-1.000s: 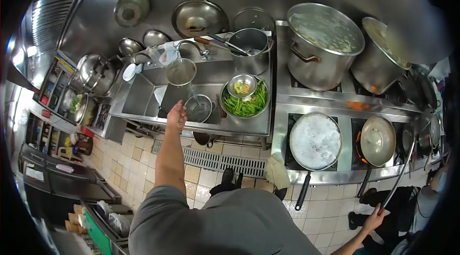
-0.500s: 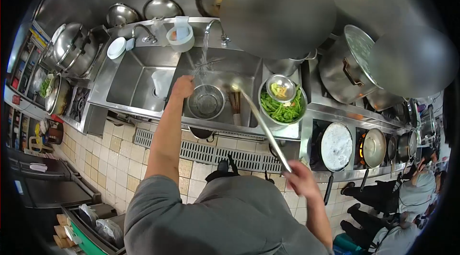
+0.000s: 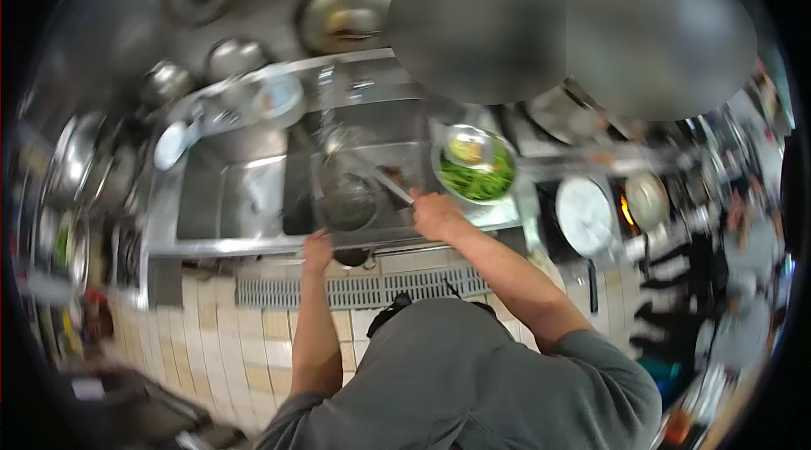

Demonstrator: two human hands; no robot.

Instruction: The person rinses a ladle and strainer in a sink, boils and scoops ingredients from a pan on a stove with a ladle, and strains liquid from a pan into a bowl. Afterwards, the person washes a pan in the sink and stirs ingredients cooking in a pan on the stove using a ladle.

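My right hand (image 3: pixel 438 215) is closed around the handle of a long metal ladle (image 3: pixel 384 180). The ladle slants over the sink, its blurred head near the running water. At the sink's front edge is my left hand (image 3: pixel 317 250), its fingers too blurred to show whether they grip anything. Between the hands, a round metal bowl (image 3: pixel 348 207) sits in the right sink basin (image 3: pixel 393 125). Water falls from the faucet (image 3: pixel 361 88) side into that basin. A large bowl of green vegetables (image 3: pixel 478 181) stands right of the sink, with a small metal bowl (image 3: pixel 466 146) of pale pieces on top.
The left basin (image 3: pixel 245 196) adjoins. A white tub (image 3: pixel 279 99) stands behind the sinks. To the right, a white-coated pan (image 3: pixel 585 218) and another pan (image 3: pixel 647 201) by a flame sit on the stove. Other people (image 3: pixel 743 323) stand at far right. A floor grate (image 3: pixel 287 292) runs below.
My right hand has swung forward and left, carrying the ladle towards the falling water. My left hand has drawn back from above the round bowl to the sink's front edge. The view has shifted.
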